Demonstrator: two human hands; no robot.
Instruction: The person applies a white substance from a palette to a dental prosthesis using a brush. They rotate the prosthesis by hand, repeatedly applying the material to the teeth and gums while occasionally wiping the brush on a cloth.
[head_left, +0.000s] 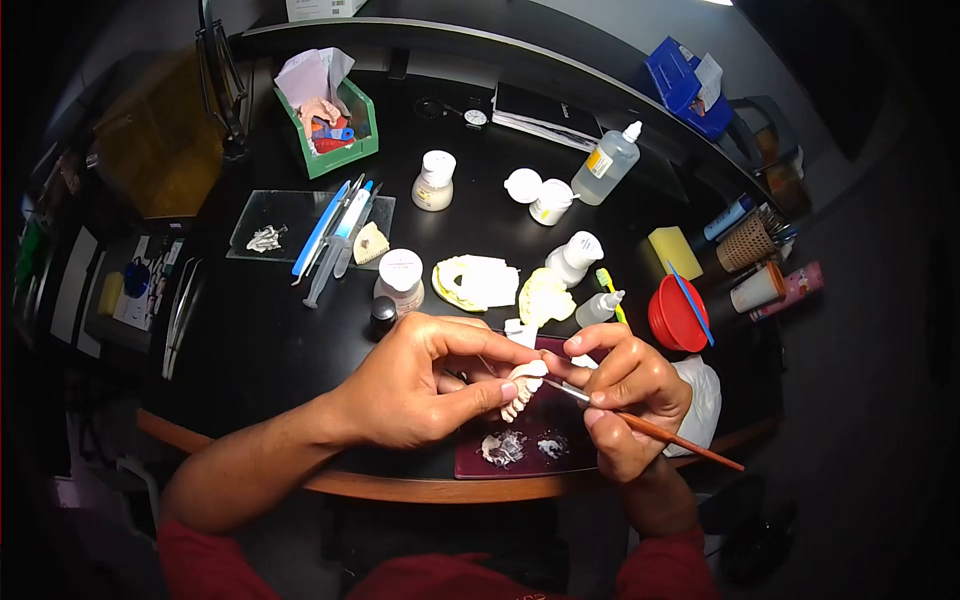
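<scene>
My left hand (415,385) pinches a cream-white dental piece with a row of teeth (522,390) between thumb and fingers, close over the table's front edge. Closed around a thin brush (668,433) with an orange-brown wooden handle is my right hand (635,395). The brush's tip end points left, right at the teeth. A small white item (583,361) shows by my right fingers; its kind is unclear. Below both hands lies a dark red slab (472,464) bearing two smeared patches, a larger white one (502,448) and a smaller one (551,446).
Plaster dental models (475,283) stand beyond my hands, near a powder jar (400,280) and a small dropper bottle (599,309). At right are a red bowl (675,315) and yellow sponge (676,252). Farther left, a glass plate (262,215) holds tools; behind it stands a green bin (345,160).
</scene>
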